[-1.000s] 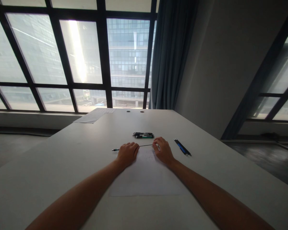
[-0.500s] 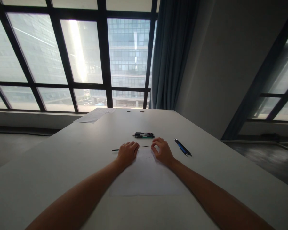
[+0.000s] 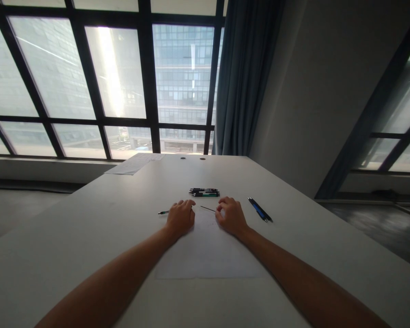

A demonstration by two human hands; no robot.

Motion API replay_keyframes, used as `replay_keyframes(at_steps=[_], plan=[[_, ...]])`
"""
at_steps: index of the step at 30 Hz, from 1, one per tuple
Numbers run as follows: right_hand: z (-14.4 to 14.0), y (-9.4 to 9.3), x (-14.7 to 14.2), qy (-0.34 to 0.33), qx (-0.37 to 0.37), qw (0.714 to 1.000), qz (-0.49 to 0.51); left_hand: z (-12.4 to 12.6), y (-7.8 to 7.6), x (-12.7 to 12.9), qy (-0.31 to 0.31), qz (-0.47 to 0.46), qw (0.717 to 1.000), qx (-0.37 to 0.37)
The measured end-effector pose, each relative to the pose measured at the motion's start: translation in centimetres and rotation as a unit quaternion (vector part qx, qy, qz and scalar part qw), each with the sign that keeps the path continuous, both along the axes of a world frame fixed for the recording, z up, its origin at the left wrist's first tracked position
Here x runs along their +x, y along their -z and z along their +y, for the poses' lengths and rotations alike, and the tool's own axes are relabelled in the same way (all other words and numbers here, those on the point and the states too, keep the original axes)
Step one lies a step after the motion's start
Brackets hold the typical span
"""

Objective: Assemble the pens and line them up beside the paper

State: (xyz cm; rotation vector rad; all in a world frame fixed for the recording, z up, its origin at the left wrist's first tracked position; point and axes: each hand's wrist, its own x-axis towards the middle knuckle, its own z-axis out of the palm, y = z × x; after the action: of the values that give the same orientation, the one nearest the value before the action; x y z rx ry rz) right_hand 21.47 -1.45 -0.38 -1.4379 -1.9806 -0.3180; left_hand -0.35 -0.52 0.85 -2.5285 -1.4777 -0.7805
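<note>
My left hand (image 3: 181, 216) is closed around a pen (image 3: 163, 212), whose dark and greenish end sticks out on the left; the rest of it is hidden by the fingers. In my right hand (image 3: 230, 215) a thin dark rod that looks like a pen refill (image 3: 207, 208) is pinched between thumb and fingers. Its free end points left, a small gap away from my left hand. Both hands are low over a white sheet of paper (image 3: 208, 255), with faint small marks near its top.
Beyond my hands lies a row of several pens (image 3: 205, 193). Two more pens (image 3: 260, 210), one partly blue, lie slanted to the right. Papers (image 3: 130, 166) rest at the far left of the white table (image 3: 99, 237). Windows and a blue curtain (image 3: 248, 82) stand behind.
The refill's left end has come out from the left hand's fingers, leaving a gap. My left hand has shifted slightly left; the right keeps its pinch.
</note>
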Motion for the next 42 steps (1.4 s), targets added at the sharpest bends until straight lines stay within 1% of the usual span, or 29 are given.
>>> replay_keyframes(at_steps=[4, 7, 10, 13, 16, 21, 23, 26, 29, 31, 32, 33, 35, 38, 40, 42], plan=[[-0.1, 0.0, -0.1, 0.005, -0.014, 1.0, -0.008, -0.1, -0.1, -0.1, 0.018, 0.003, 1.0, -0.006], [-0.1, -0.1, -0.1, 0.0, -0.022, 1.0, -0.007, 0.0, 0.0, -0.2, 0.043, 0.002, 0.999, -0.004], [0.0, -0.2, 0.0, 0.003, -0.005, 1.0, 0.017, 0.2, 0.2, -0.3, 0.079, 0.013, 0.997, -0.002], [0.3, -0.1, 0.3, 0.023, 0.013, 0.999, 0.046, 0.2, 0.4, -0.3, 0.126, 0.028, 0.992, -0.001], [0.6, 0.1, 0.6, 0.035, 0.014, 0.998, 0.059, 0.3, 0.5, -0.3, 0.167, 0.035, 0.985, -0.02], [0.7, 0.1, 0.7, 0.033, 0.01, 0.997, 0.071, 0.5, 0.8, -0.3, 0.187, 0.011, 0.981, -0.045], [0.7, 0.1, 0.7, 0.026, 0.011, 0.995, 0.094, 0.8, 0.9, -0.3, 0.178, -0.023, 0.983, -0.043], [0.9, 0.2, 1.0, 0.009, 0.024, 0.983, 0.183, 1.2, 1.0, -0.7, 0.124, -0.124, 0.984, -0.032], [1.5, 0.4, 1.6, 0.005, 0.043, 0.953, 0.3, 1.4, 0.9, -1.1, 0.065, -0.243, 0.968, -0.013], [1.7, 0.5, 2.0, 0.013, 0.05, 0.938, 0.342, 1.4, 0.7, -1.4, 0.044, -0.287, 0.957, 0.0], [1.8, 0.5, 2.1, 0.016, 0.052, 0.937, 0.345, 1.4, 0.6, -1.4, 0.04, -0.293, 0.955, 0.005], [1.8, 0.5, 2.1, 0.016, 0.053, 0.941, 0.335, 1.3, 0.5, -1.5, 0.041, -0.288, 0.957, 0.011], [1.5, 0.3, 1.9, 0.01, 0.053, 0.959, 0.278, 1.0, 0.3, -1.4, 0.057, -0.247, 0.967, 0.016], [0.7, 0.1, 1.2, -0.011, 0.042, 0.988, 0.145, 0.4, 0.1, -1.0, 0.093, -0.132, 0.987, 0.011], [0.2, -0.1, 0.6, -0.027, 0.022, 0.997, 0.068, 0.1, 0.0, -0.7, 0.116, -0.055, 0.992, 0.006], [-0.2, -0.3, 0.2, -0.038, -0.002, 0.999, 0.017, -0.2, 0.0, -0.4, 0.131, -0.001, 0.991, 0.004]])
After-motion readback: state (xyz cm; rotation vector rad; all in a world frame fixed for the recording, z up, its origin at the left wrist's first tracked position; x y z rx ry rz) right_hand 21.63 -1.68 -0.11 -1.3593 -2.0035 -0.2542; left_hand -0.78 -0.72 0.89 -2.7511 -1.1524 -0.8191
